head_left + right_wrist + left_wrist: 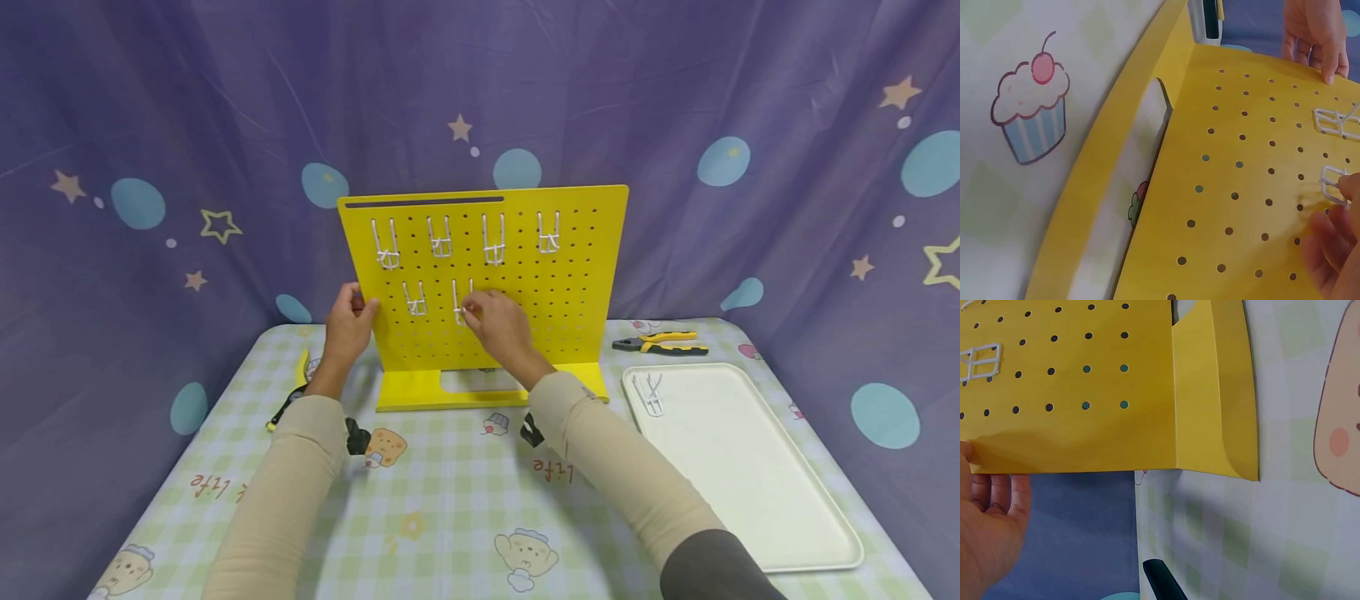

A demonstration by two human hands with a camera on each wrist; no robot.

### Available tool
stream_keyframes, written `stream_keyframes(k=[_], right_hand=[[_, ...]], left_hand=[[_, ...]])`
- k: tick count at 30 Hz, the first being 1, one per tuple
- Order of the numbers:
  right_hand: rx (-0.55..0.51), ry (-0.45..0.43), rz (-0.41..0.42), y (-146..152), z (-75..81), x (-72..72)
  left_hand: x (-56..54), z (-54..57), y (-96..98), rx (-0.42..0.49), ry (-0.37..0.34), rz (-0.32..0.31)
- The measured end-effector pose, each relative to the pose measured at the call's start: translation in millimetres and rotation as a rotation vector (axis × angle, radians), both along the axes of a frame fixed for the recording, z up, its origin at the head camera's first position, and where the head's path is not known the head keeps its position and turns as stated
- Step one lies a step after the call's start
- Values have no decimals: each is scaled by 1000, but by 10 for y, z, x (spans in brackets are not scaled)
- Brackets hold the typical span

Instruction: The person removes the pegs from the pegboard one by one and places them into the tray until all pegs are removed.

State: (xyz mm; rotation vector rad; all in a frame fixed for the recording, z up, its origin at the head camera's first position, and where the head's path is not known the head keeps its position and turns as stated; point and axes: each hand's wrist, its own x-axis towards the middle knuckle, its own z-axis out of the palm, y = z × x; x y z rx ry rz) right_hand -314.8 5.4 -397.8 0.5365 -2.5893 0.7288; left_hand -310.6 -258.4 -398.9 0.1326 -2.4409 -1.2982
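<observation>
A yellow pegboard (573, 329) stands upright on its folded base. At its left edge my left hand (349, 325) grips the board, thumb on the front and fingers behind, as the left wrist view shows too. In the second row, my right hand (501, 327) pinches the front of a white wire hook (1327, 181) against the board, its fingers covering part of it. Left of that hangs another white hook (415, 302). Along the top row are several more, such as the long hook (493, 248) above my right hand.
To the right lies a cream tray (750, 475) with loose white hooks (654, 400) in its far left corner. Behind it are pliers (667, 337) with yellow and black handles. A yellow and black tool (302, 367) lies partly hidden by my left forearm. A purple curtain (420, 83) hangs behind.
</observation>
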Motion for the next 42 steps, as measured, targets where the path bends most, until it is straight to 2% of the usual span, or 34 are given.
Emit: stream_keyframes(k=[6,17,20,26,29,33,37,42], right_hand=[[12,57,6,4,8,-3],[3,109,35,39,-19,-12],[-5,171,53,50,-48,-22],[-15,381,93,51,-143,-53],[-17,447,124,45,-179,-61],[-46,444,164,77,-163,-47],[-62,403,182,194,-116,-13],[-61,329,182,433,-54,69]], left_hand=[[-14,-4,3,-17,-7,2],[9,5,-1,-10,-10,-10],[4,1,2,1,-10,-12],[20,-38,5,5,-8,-11],[39,-55,-2,3,-16,0],[46,-43,-11,-5,2,5],[29,-17,-10,-13,13,-5],[-2,-12,-24,-17,-9,-12]])
